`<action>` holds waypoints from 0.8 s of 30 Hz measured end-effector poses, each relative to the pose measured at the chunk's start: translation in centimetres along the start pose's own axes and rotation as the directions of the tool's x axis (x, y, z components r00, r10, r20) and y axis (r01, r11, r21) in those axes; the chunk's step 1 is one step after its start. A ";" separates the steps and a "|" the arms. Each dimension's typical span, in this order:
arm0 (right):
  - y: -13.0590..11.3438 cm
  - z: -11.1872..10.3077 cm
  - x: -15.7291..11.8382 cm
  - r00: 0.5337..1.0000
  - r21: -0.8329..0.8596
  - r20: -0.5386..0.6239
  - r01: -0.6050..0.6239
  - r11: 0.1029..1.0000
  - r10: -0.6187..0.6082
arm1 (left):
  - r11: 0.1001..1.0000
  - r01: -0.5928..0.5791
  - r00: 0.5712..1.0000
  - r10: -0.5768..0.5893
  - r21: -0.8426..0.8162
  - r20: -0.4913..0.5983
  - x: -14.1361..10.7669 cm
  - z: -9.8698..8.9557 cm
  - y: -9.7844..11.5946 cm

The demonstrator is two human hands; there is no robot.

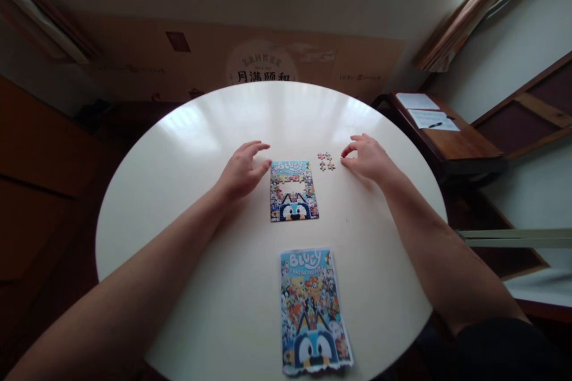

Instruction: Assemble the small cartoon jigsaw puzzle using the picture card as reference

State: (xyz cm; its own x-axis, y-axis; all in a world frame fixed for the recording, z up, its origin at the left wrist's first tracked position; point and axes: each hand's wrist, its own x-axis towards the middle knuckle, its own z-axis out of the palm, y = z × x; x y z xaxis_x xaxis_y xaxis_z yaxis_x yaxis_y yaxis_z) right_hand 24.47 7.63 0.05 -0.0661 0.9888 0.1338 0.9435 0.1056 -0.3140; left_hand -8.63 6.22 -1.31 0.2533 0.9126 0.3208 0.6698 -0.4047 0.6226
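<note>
A partly assembled Bluey jigsaw puzzle (pixel 295 212) lies flat on the white table, with an open gap in its middle. My left hand (pixel 243 171) is at its upper left corner, fingers spread and holding nothing; the thumb tip is at the puzzle's edge. Right of the puzzle, several loose puzzle pieces (pixel 327 161) lie in a small group. Just beyond them is my right hand (pixel 364 158), thumb and forefinger brought together in a pinch; whatever is between the tips is too small to make out. Nearer to me lies a printed reference picture (pixel 313 309) with a torn lower edge.
The round white table (pixel 179 202) has its far edge near a wall with a printed cardboard panel (pixel 313 59). At the right stands a wooden side table (pixel 469 146) bearing papers (pixel 431 119) and a pen (pixel 435 125). Curtains (pixel 473 18) hang by the window.
</note>
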 end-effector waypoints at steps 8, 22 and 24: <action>-2.0 -2.2 -1.3 0.980 0.195 -0.105 0.189 0.962 -0.171 | 0.994 -0.058 0.998 0.057 0.094 0.019 0.0 -0.2 0.3; -8.7 0.3 -4.2 0.895 0.916 0.340 -0.245 0.318 -0.290 | 0.863 -0.505 0.863 0.505 0.021 0.023 -1.1 -0.9 4.2; -8.9 0.3 -4.2 0.879 0.912 0.368 -0.279 0.301 -0.301 | 0.861 -0.509 0.861 0.509 0.002 0.020 -1.2 -0.8 4.1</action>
State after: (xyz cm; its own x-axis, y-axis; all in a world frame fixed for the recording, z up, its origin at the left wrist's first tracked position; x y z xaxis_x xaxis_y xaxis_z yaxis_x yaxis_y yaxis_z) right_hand 16.31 2.54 2.01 -0.4621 0.8767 -0.1339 0.0067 -0.1475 -0.9890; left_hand -6.73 3.40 1.47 0.5731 0.5806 0.5783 0.4491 -0.8128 0.3709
